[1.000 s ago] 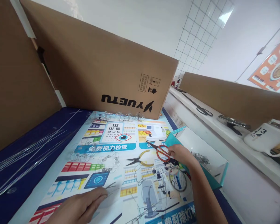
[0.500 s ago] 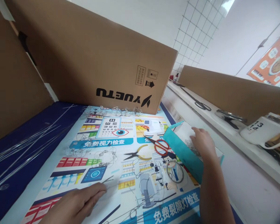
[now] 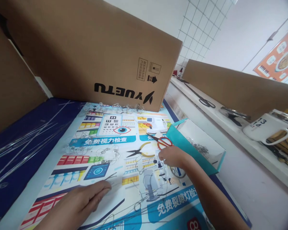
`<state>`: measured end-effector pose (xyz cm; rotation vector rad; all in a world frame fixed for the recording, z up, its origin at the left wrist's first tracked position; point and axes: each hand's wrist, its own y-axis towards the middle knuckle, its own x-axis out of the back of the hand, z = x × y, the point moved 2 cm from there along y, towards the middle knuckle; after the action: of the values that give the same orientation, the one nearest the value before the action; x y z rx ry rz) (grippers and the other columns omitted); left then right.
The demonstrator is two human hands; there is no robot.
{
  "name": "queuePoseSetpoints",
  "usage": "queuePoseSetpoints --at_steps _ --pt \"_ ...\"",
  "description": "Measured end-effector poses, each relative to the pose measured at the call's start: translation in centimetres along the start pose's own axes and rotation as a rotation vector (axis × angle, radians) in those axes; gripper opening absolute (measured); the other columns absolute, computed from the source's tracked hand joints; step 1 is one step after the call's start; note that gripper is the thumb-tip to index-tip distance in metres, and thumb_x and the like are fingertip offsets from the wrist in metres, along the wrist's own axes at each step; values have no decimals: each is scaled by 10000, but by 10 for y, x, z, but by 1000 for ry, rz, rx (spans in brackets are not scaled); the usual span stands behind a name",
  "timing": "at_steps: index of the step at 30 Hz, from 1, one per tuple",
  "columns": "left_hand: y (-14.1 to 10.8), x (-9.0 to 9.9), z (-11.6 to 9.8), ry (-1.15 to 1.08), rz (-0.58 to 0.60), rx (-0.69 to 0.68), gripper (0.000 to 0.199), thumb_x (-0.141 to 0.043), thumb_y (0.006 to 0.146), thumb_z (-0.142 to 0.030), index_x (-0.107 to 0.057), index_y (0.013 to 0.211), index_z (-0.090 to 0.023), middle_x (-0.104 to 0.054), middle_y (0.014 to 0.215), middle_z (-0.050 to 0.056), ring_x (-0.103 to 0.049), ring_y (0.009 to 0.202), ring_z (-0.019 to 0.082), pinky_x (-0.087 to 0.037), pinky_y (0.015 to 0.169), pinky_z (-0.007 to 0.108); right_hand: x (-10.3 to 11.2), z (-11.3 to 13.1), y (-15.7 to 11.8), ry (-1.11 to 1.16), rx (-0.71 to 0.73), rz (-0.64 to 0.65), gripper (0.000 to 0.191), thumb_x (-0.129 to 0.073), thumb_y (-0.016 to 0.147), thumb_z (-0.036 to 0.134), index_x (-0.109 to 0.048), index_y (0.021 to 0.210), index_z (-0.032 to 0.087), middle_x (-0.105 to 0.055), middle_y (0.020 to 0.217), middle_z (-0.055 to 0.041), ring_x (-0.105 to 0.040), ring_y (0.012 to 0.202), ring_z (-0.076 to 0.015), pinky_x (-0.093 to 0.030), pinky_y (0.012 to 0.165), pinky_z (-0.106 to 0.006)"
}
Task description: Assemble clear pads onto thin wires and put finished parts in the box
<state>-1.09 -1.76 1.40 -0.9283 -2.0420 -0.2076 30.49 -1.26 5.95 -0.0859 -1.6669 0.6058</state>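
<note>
My left hand [image 3: 86,199] is closed in a pinch at the lower left, with ends of thin metal wire [image 3: 111,176] showing at its fingertips. My right hand [image 3: 174,156] is over the sheet with its fingers curled together; anything in them is too small to make out. Just beyond it lie red-handled scissors [image 3: 165,142], partly covered by the hand. Yellow-handled pliers [image 3: 140,151] rest to its left. A coil of wire [image 3: 179,172] lies partly under the right wrist. To the right, a teal box [image 3: 189,150] holds a tangle of small shiny wire pieces [image 3: 199,148].
Beaded wire loops [image 3: 108,155] lie on the printed sheet [image 3: 128,201], and more line its back edge. A large cardboard box [image 3: 98,48] walls off the back. On the right ledge stand a white mug [image 3: 264,129] and another pair of scissors [image 3: 206,102].
My right hand has come out of the teal box and moved left to beside the red-handled scissors. The left hand stays pinched in nearly the same place. The view has shifted slightly.
</note>
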Motion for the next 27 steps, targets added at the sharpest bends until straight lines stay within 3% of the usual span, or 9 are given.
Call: queuePoseSetpoints --at_steps 4,9,17,23,27 --pt "-1 0 -3 21 29 10 354 -328 873 -446 -608 986 -260 -684 873 8 -625 712 169 -445 615 207 -19 4 -13 -23 74 11 213 -578 746 178 -611 951 227 -642 949 -40 -586 889 -195 -402 687 -249" --pt "-3 0 -9 1 45 -22 331 -331 875 -452 -597 958 -275 -671 897 -1 -620 777 176 -429 654 209 -26 6 -32 -65 74 -47 195 -533 787 170 -595 971 185 -621 953 -78 -567 908 -213 -404 725 -284" --pt "-8 -1 -21 44 44 -11 324 -326 882 -416 -597 840 -245 -623 620 -23 -562 561 139 -387 557 198 -33 22 -41 -151 131 -70 213 -399 837 96 -612 843 100 -618 863 -148 -550 859 -243 -381 733 -357" --pt "-11 -3 -27 89 77 -19 313 -330 883 -373 -595 780 -241 -647 671 -6 -589 614 162 -376 569 215 -39 17 -37 -131 93 -70 144 -522 721 158 -604 822 96 -633 839 -149 -566 792 -241 -372 659 -309" --pt "-11 -7 -28 94 123 -36 334 -309 898 -366 -577 747 -238 -649 710 1 -593 648 175 -373 580 234 -33 14 -44 -79 11 -132 142 -493 723 148 -567 840 120 -638 834 -118 -567 732 -204 -331 596 -265"
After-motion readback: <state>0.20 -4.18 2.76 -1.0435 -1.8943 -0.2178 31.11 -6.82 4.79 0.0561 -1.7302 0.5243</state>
